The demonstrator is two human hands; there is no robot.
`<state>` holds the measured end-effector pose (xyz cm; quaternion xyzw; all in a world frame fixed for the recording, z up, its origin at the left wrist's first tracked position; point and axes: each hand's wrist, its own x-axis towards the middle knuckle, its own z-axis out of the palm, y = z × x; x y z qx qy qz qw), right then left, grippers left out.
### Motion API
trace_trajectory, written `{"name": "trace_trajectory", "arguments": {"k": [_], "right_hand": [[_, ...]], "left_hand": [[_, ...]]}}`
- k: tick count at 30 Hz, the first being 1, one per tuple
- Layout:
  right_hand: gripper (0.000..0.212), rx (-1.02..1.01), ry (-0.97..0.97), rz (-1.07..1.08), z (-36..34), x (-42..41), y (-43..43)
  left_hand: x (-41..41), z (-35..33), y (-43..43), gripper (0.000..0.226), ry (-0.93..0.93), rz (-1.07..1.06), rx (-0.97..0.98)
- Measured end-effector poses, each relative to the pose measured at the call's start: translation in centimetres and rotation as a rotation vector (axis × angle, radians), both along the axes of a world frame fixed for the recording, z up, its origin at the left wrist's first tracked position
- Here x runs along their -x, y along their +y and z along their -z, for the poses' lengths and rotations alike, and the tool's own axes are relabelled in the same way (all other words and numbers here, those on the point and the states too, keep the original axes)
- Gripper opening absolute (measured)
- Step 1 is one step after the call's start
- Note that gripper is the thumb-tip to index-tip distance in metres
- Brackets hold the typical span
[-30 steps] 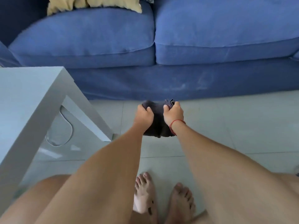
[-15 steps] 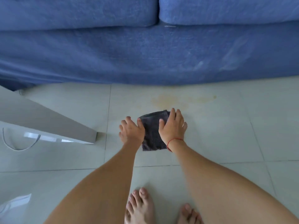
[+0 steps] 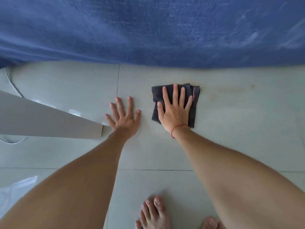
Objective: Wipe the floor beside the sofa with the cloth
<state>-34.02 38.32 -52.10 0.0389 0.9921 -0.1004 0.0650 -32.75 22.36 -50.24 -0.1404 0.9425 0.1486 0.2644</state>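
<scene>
A dark grey folded cloth [image 3: 192, 111] lies on the pale tiled floor [image 3: 239, 129], just in front of the blue sofa [image 3: 148, 30]. My right hand [image 3: 175, 113], with a red string at the wrist, presses flat on the cloth with its fingers spread. My left hand [image 3: 126, 119] rests flat on the bare tile to the left of the cloth, fingers apart, holding nothing. A faint yellowish stain [image 3: 231, 89] runs along the floor to the right of the cloth, near the sofa's base.
A white table leg [image 3: 49, 123] slants in from the left and ends close to my left wrist. A thin white cable [image 3: 11, 81] lies on the floor behind it. My bare feet [image 3: 153, 212] stand at the bottom edge.
The cloth went from held up in both hands to flat on the floor. My left hand has come off it onto the tile; my right hand has slid it rightward. My view moved lower.
</scene>
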Motion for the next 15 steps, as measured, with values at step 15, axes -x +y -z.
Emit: {"name": "trace_trajectory", "arguments": {"k": [15], "right_hand": [[0.054, 0.008, 0.028, -0.271, -0.3, -4.6, -0.7]], "left_hand": [[0.8, -1.6, -0.8, 0.060, -0.128, 0.010, -0.070]]}}
